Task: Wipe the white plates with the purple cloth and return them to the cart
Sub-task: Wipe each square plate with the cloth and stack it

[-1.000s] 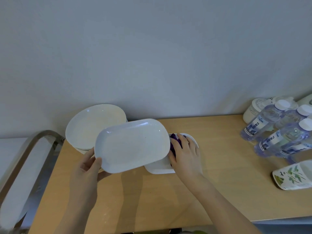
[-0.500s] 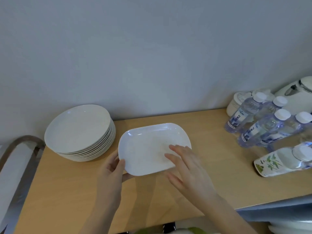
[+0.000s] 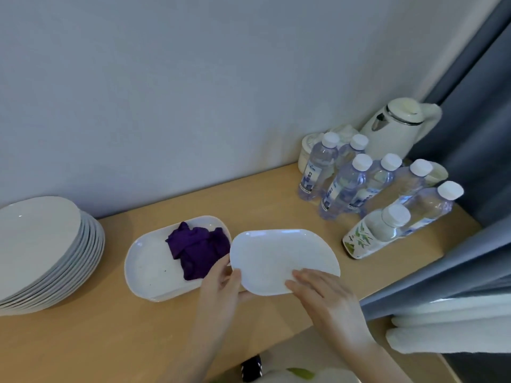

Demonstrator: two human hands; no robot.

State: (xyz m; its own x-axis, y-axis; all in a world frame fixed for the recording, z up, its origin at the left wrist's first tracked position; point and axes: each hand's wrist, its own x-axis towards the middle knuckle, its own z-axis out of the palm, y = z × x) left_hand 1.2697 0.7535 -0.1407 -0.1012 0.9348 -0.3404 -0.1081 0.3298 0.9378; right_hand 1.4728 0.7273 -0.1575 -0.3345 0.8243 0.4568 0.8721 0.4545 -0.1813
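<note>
Wooden tabletop against grey wall; left hand pinches white plate, right hand rests flat on it.

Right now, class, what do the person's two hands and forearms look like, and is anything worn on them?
Both are bare: the left hand and right hand show no gloves, rings or watch, and no sleeve covers either forearm as far as the picture's lower edge.

White oblong plate held tilted, crumpled purple cloth on second plate
</note>
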